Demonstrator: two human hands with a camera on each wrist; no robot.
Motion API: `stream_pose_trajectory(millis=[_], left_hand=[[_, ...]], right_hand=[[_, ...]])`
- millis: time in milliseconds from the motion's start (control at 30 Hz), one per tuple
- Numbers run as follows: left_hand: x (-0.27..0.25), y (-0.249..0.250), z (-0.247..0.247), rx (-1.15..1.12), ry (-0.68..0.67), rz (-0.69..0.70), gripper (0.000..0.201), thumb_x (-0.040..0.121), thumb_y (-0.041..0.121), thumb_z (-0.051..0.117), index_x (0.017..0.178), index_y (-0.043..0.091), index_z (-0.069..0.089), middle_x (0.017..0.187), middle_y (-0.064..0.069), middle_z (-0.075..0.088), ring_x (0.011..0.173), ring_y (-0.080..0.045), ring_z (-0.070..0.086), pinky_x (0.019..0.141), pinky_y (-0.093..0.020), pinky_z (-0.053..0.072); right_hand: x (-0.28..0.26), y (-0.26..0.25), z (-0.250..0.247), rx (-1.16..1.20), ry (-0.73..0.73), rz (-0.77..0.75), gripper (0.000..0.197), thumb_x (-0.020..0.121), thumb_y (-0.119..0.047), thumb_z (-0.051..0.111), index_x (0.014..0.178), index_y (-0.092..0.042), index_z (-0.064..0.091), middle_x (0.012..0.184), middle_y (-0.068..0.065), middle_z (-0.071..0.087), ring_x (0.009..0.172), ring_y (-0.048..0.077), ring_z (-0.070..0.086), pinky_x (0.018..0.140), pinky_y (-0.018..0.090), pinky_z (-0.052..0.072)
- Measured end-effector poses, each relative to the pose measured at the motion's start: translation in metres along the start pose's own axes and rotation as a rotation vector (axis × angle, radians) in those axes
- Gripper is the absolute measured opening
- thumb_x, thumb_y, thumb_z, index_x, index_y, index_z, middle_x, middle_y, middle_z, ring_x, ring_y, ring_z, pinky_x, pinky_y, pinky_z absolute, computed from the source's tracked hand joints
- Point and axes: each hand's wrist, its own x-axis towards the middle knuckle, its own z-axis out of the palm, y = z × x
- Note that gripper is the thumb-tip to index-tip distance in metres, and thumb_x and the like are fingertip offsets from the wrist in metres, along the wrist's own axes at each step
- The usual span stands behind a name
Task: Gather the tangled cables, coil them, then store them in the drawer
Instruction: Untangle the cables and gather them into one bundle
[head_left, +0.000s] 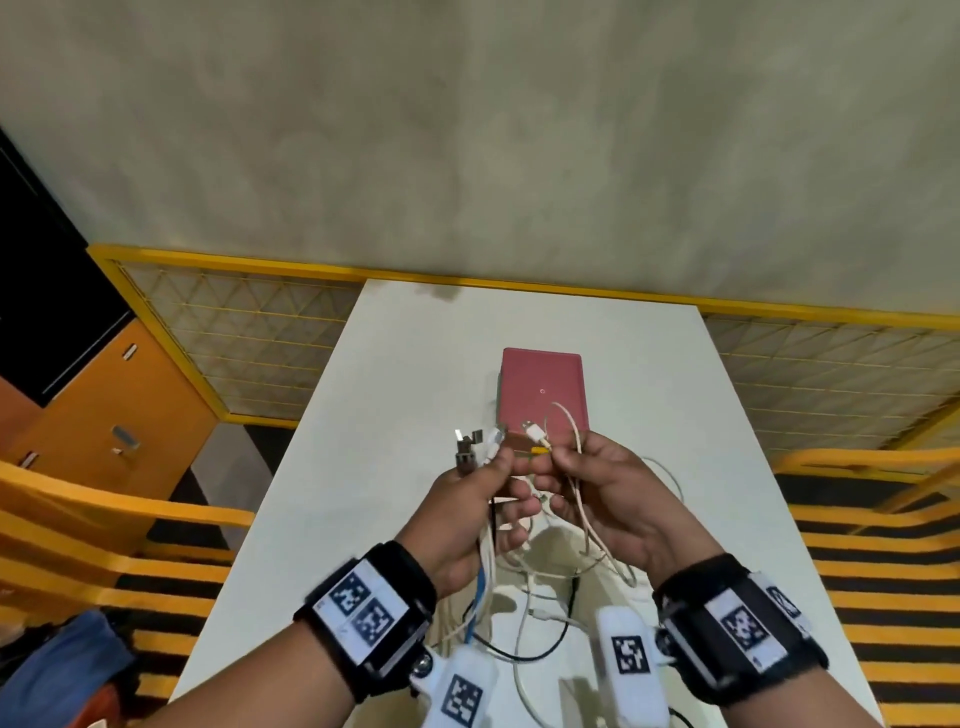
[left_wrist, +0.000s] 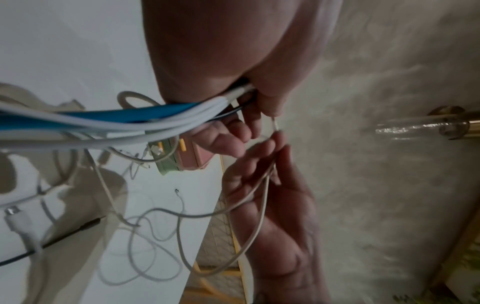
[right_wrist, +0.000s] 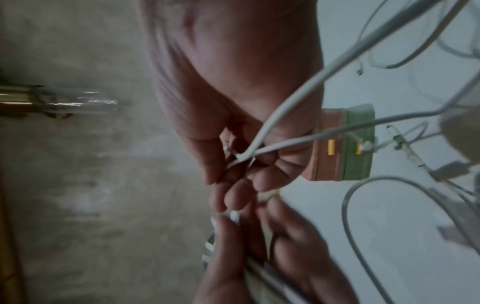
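Above the white table (head_left: 395, 374) my left hand (head_left: 483, 483) grips a bundle of cables (left_wrist: 155, 121), white, blue and black, whose plug ends (head_left: 475, 444) stick up out of the fist. My right hand (head_left: 576, 467) pinches a thin cream cable (head_left: 579, 493) with a white plug (head_left: 532, 431) at its top, close beside the left hand. More of the cables (head_left: 540, 623) hang down and lie tangled on the table below both hands. In the right wrist view the cream cable (right_wrist: 280, 115) runs across the palm into curled fingers (right_wrist: 259, 181).
A small red box (head_left: 543, 389) with a green side stands on the table just beyond the hands. An orange cabinet with drawers (head_left: 109, 410) is at the left, beside orange slatted chairs (head_left: 130, 519). A yellow-framed mesh rail (head_left: 260, 322) runs behind the table.
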Motion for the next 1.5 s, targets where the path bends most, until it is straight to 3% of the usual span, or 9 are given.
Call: stream_pose_trajectory(millis=[200, 467, 567, 667, 733, 900, 1000, 1267, 1500], left_hand=[[-0.001, 0.000, 0.027, -0.014, -0.058, 0.078, 0.037, 0.099, 0.039, 0.054, 0.108, 0.006, 0.070, 0.084, -0.005, 0.065, 0.069, -0.014, 0.060, 0.060, -0.028, 0.046], [-0.005, 0.008, 0.023, 0.054, 0.068, 0.164, 0.026, 0.101, 0.034, 0.052, 0.096, 0.019, 0.072, 0.098, -0.001, 0.075, 0.097, -0.017, 0.067, 0.070, -0.032, 0.046], [-0.008, 0.018, 0.013, 0.019, 0.073, 0.209, 0.029, 0.102, 0.035, 0.049, 0.094, 0.016, 0.070, 0.095, -0.005, 0.074, 0.096, -0.021, 0.069, 0.070, -0.033, 0.048], [-0.010, 0.025, 0.006, -0.041, 0.052, 0.231, 0.031, 0.102, 0.034, 0.048, 0.090, 0.013, 0.068, 0.086, -0.006, 0.074, 0.086, -0.023, 0.072, 0.074, -0.036, 0.053], [-0.010, 0.027, 0.004, -0.061, 0.042, 0.247, 0.031, 0.102, 0.033, 0.048, 0.088, 0.013, 0.067, 0.082, -0.006, 0.074, 0.083, -0.022, 0.073, 0.081, -0.039, 0.054], [-0.013, 0.026, 0.010, -0.106, -0.017, 0.273, 0.029, 0.103, 0.029, 0.047, 0.090, 0.009, 0.064, 0.078, -0.008, 0.072, 0.077, -0.023, 0.073, 0.075, -0.039, 0.059], [-0.018, 0.019, 0.017, -0.078, -0.058, 0.282, 0.028, 0.103, 0.024, 0.045, 0.091, 0.007, 0.063, 0.074, -0.009, 0.072, 0.073, -0.023, 0.073, 0.066, -0.034, 0.061], [-0.037, 0.011, -0.001, 0.026, -0.043, 0.249, 0.029, 0.103, 0.028, 0.047, 0.087, 0.008, 0.061, 0.054, 0.000, 0.045, 0.045, -0.014, 0.044, 0.051, -0.028, 0.048], [-0.072, 0.000, -0.079, 0.652, -0.143, -0.047, 0.028, 0.101, 0.030, 0.052, 0.087, 0.006, 0.056, 0.055, -0.001, 0.038, 0.043, -0.012, 0.030, 0.042, -0.024, 0.029]], right_hand=[[-0.013, 0.005, 0.013, -0.166, 0.085, -0.182, 0.012, 0.088, 0.007, 0.061, 0.086, -0.006, 0.062, 0.067, 0.010, 0.067, 0.053, 0.016, 0.057, 0.049, 0.024, 0.046], [-0.013, 0.002, -0.003, -0.372, 0.212, -0.203, 0.010, 0.091, -0.006, 0.062, 0.083, -0.011, 0.064, 0.079, 0.007, 0.070, 0.073, 0.019, 0.064, 0.066, 0.031, 0.046], [-0.003, -0.006, -0.029, -0.519, 0.402, -0.250, 0.008, 0.089, -0.011, 0.065, 0.082, -0.014, 0.066, 0.080, 0.003, 0.064, 0.078, 0.021, 0.055, 0.066, 0.029, 0.040], [0.000, -0.009, -0.048, -0.629, 0.474, -0.269, 0.017, 0.089, -0.020, 0.068, 0.105, -0.016, 0.068, 0.102, 0.002, 0.066, 0.096, 0.019, 0.060, 0.082, 0.032, 0.047], [-0.011, -0.010, -0.043, -0.661, 0.479, -0.297, 0.010, 0.090, -0.023, 0.066, 0.094, -0.015, 0.070, 0.096, 0.001, 0.069, 0.089, 0.021, 0.062, 0.080, 0.035, 0.048], [-0.036, 0.016, -0.002, -0.419, -0.011, 0.229, 0.044, 0.099, -0.045, 0.048, 0.084, -0.009, 0.067, 0.070, 0.007, 0.063, 0.056, 0.016, 0.054, 0.050, 0.024, 0.040], [-0.031, 0.028, 0.008, -0.224, -0.098, 0.393, 0.046, 0.095, -0.051, 0.048, 0.082, -0.012, 0.068, 0.064, 0.001, 0.061, 0.049, 0.010, 0.053, 0.045, 0.020, 0.039], [-0.014, 0.025, 0.011, 0.310, 0.037, 0.350, 0.024, 0.094, -0.036, 0.053, 0.078, -0.017, 0.053, 0.069, 0.006, 0.062, 0.061, 0.019, 0.057, 0.065, 0.031, 0.045], [0.004, -0.024, -0.029, 0.419, 0.191, 0.157, 0.032, 0.101, -0.024, 0.038, 0.074, -0.014, 0.053, 0.057, 0.001, 0.061, 0.047, 0.016, 0.059, 0.070, 0.034, 0.045]])
